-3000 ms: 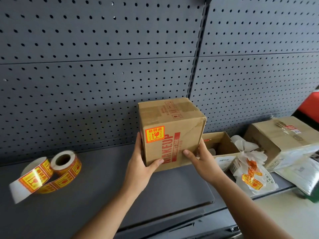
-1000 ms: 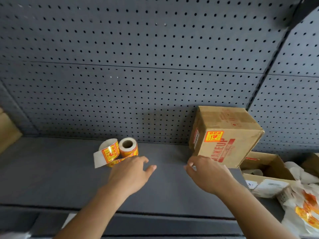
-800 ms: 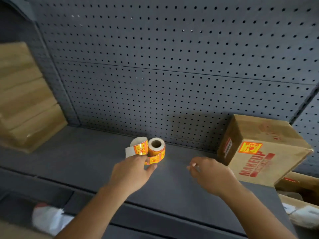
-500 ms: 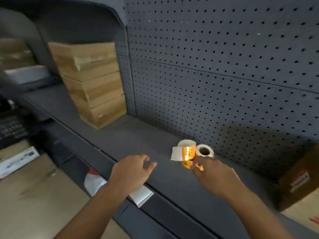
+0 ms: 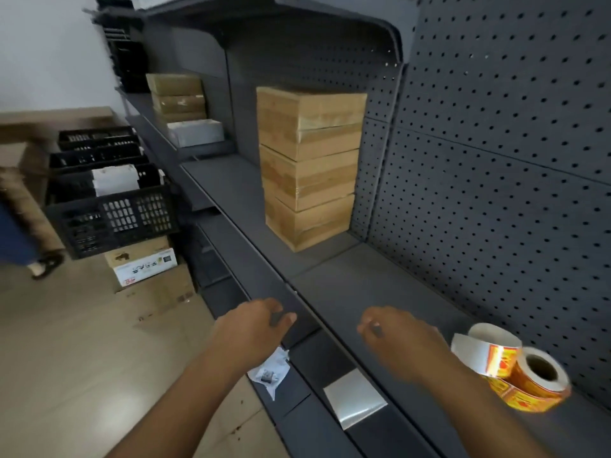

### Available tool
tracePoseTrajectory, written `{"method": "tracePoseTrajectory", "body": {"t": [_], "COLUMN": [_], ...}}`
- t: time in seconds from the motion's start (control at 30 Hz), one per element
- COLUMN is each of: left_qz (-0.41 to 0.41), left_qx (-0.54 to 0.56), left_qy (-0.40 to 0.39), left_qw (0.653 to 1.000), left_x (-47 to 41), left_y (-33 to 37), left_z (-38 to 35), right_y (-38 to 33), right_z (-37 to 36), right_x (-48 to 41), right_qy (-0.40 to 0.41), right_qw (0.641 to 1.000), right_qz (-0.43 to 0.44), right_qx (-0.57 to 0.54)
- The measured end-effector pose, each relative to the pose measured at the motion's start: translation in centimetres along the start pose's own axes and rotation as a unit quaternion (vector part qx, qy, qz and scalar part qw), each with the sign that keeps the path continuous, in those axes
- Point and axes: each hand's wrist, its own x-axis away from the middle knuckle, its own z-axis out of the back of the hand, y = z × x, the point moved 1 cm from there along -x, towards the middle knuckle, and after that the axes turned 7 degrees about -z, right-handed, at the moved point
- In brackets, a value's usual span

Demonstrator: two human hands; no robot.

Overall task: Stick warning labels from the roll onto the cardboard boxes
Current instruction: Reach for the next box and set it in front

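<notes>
A stack of three plain cardboard boxes point(image 5: 309, 166) stands on the dark grey shelf point(image 5: 357, 292), against the pegboard back. The roll of orange-and-yellow warning labels point(image 5: 525, 378) lies at the lower right of the shelf with a loose white strip curling off it. My left hand point(image 5: 254, 325) hovers over the shelf's front edge with fingers loosely curled, holding nothing. My right hand point(image 5: 396, 338) is in the air above the shelf, just left of the roll and not touching it, also holding nothing.
More boxes point(image 5: 178, 97) sit further along the shelf at the left. Black plastic crates point(image 5: 109, 206) are stacked on cartons on the floor. Crumpled paper point(image 5: 269, 371) and a silvery sheet point(image 5: 355, 398) lie on the ledge below. A person's foot point(image 5: 43, 262) shows at far left.
My view has swung left, away from the labelled box, which has left the frame. Both hands let go of that box and moved left past the roll. The box stack came into view.
</notes>
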Motion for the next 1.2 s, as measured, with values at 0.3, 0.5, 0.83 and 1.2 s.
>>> {"method": "tracePoseTrajectory", "body": {"t": [0.3, 0.5, 0.83, 1.2], "left_qz": [0.008, 0.006, 0.016, -0.042], "left_qx": [-0.006, -0.009, 0.002, -0.015], "left_qy": [0.015, 0.013, 0.001, -0.002], "left_qw": [1.0, 1.0, 1.0, 0.999], "left_x": [-5.2, -9.2, -17.8, -26.3], "left_y": [-9.5, -13.4, -15.5, -15.7], "left_z": [4.8, 6.1, 7.3, 10.1], "right_y": [-9.9, -14.3, -18.1, -19.1], "right_z": [-1.5, -2.2, -1.9, 0.7], "right_x": [-7.3, -11.8, -20.9, -24.8], "right_qy": [0.005, -0.008, -0.02, -0.041], "right_qw": [1.0, 1.0, 0.998, 0.999], "right_qz": [0.01, 0.003, 0.051, 0.003], "right_qx": [0.003, -0.01, -0.007, -0.025]}}
